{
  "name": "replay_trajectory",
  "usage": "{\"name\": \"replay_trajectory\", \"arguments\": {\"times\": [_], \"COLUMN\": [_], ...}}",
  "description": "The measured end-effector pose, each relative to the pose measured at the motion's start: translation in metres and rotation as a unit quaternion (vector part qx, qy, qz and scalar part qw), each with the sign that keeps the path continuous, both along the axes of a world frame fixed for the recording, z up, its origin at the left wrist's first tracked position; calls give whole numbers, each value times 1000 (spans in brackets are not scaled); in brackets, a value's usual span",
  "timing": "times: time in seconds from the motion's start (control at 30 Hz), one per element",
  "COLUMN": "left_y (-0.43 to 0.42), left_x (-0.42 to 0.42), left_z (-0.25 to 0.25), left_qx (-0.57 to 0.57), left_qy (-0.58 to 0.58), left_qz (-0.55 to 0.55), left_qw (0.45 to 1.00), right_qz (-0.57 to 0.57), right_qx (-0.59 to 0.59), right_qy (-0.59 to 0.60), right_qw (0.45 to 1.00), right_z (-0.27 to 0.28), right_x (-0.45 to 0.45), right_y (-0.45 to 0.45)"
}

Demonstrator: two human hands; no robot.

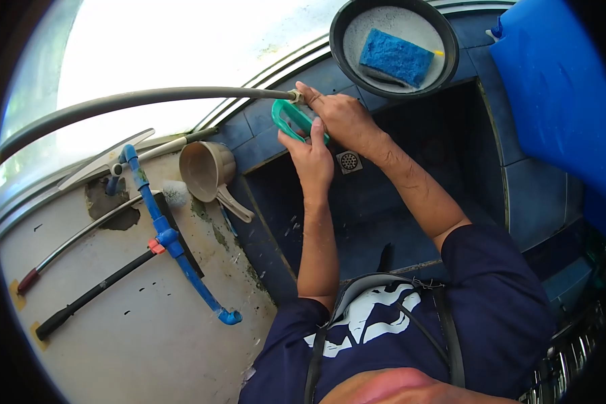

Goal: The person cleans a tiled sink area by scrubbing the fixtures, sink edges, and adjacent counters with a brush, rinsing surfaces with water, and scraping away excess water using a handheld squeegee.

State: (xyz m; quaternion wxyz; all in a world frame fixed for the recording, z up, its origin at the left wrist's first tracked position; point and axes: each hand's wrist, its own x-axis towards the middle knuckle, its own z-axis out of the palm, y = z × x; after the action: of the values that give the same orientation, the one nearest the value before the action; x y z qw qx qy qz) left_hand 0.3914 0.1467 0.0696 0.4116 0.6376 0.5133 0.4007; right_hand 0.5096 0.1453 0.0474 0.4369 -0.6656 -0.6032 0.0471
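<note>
My left hand (309, 161) has its thumb and fingers closed on a green plastic piece (282, 118) with a hollow, rounded rim; its exact kind is not clear. Just above it, my right hand (346, 120) is closed at the end of a grey hose (181, 96), fingers by its pale end fitting. The hose end sits right over the green piece. Whether water runs from it cannot be made out. Both hands are above a dark blue tiled sink (397, 222) with a square drain (348, 161).
A black basin (336, 42) of suds holds a blue scrubbing sponge (396, 57). A beige dipper (205, 168), blue pipe (156, 215) with a red valve handle, a white-bristled brush (175, 193) and a black-handled tool (94, 296) are at left. Blue plastic (552, 87) stands at right.
</note>
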Motion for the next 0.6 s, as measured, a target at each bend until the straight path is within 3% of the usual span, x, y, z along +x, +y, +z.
{"name": "replay_trajectory", "arguments": {"times": [0.07,0.13,0.17,0.3,0.43,0.53,0.6], "left_y": [15,48,58,11,33,47,8], "left_x": [-9,-12,-5,5,-5,7,13], "left_z": [-2,13,9,6,0,-2,2], "left_qx": [-170,-274,-216,-189,-282,-217,-140], "left_qy": [-25,-122,-163,-159,-170,-110,-70], "left_qz": [21,-16,-30,33,26,42,50], "left_qw": [985,954,962,968,944,969,986], "right_qz": [30,31,33,39,76,88,128], "right_qx": [-46,-38,-35,-41,-138,-174,-222], "right_qy": [11,22,21,18,62,67,95], "right_qw": [998,999,999,998,986,979,962], "right_z": [5,3,4,10,21,30,35], "right_x": [0,1,1,4,10,17,24], "right_y": [-9,-10,-9,-3,-10,-4,-4]}}
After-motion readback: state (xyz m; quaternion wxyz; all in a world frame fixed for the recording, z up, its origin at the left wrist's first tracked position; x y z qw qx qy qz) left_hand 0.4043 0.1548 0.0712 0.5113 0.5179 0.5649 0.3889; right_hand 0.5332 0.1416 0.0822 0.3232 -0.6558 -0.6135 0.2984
